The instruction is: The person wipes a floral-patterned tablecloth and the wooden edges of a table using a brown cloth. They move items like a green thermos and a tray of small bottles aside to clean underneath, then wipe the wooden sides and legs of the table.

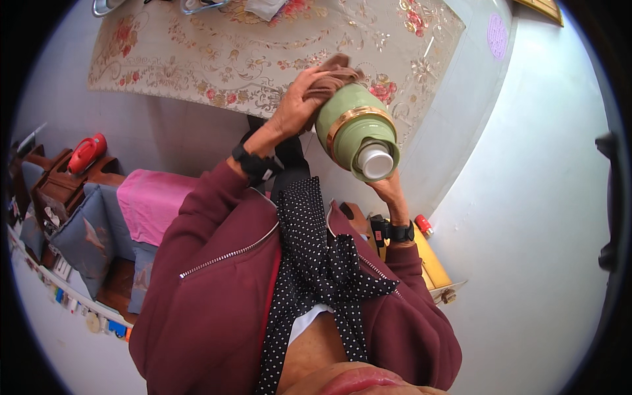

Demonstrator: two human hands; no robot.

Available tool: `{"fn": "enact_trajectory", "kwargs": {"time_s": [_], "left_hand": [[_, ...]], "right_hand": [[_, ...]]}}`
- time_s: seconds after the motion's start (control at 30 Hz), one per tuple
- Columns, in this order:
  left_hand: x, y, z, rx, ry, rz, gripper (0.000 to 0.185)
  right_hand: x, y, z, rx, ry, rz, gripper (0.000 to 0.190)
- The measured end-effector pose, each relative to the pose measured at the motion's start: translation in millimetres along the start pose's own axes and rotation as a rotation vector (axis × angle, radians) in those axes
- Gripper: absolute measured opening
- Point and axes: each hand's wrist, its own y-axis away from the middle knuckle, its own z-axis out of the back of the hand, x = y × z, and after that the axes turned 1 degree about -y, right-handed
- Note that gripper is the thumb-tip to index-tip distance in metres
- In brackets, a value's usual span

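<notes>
A green thermos flask [358, 101] with a gold band is tilted in the air, its white stopper [378, 163] pointing towards me. My right hand [386, 188] supports it from beneath near the mouth. Most of those fingers are hidden behind the flask. Bunched in my left hand [299, 101] is a brown cloth [333, 81], pressed against the flask's side near its far end. Behind the flask spreads a table with a floral tablecloth [237, 54].
Along the table's far edge lie a glass dish [202, 7], a metal tray [104, 6] and a white packet [265, 7]. To the left stand a wooden sofa with grey cushions [86, 237], a pink cloth [153, 202] and a red thermos [88, 153]. A yellow cabinet [434, 261] is at right.
</notes>
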Motion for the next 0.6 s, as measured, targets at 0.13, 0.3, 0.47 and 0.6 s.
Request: {"fn": "enact_trajectory", "kwargs": {"time_s": [0.13,0.3,0.47,0.6], "left_hand": [[32.3,-18.6,26.0,0.003,0.069,0.276,0.035],[-17.5,-21.1,42.7,0.047,-0.05,0.077,0.031],[-52.9,-12.3,15.7,0.453,-0.18,-0.28,0.032],[-5.9,-26.1,27.4,0.423,-0.183,0.192,0.031]], "right_hand": [[2.0,-7.0,8.4,0.148,0.17,0.109,0.023],[-9.6,-20.0,12.0,0.252,0.269,0.172,0.016],[-5.6,-27.1,10.1,0.33,0.27,0.165,0.012],[2.2,-27.8,8.0,0.436,0.321,0.187,0.015]]}}
